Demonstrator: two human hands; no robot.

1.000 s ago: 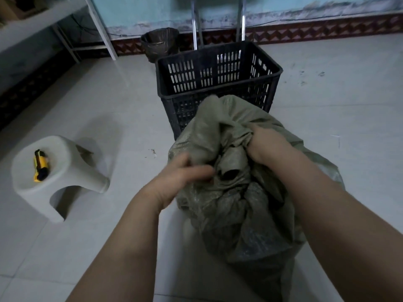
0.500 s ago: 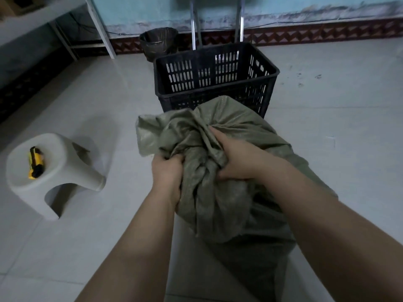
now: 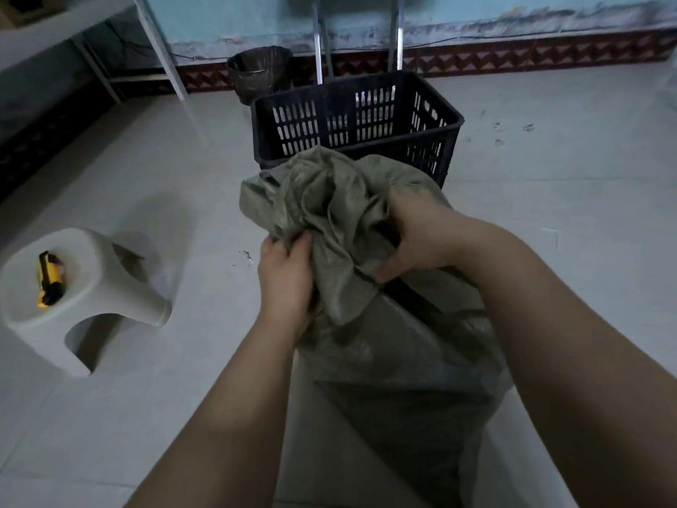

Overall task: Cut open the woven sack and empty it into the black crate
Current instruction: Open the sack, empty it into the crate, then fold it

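An olive-green woven sack stands on the floor right in front of me, its loose top bunched and crumpled. My left hand grips the bunched fabric on the left side. My right hand clutches the folds on the right, thumb underneath. The black slatted crate stands just behind the sack, its near wall partly hidden by the fabric. I cannot see what is inside the sack.
A white plastic stool stands to the left with a yellow utility knife lying on its seat. A dark bin and metal legs stand by the far wall. Pale tiled floor stretches on both sides.
Both hands shifted their hold on the sack's top: the left closed onto the left folds, the right moved up and right. The bunched fabric spread wider toward the crate.
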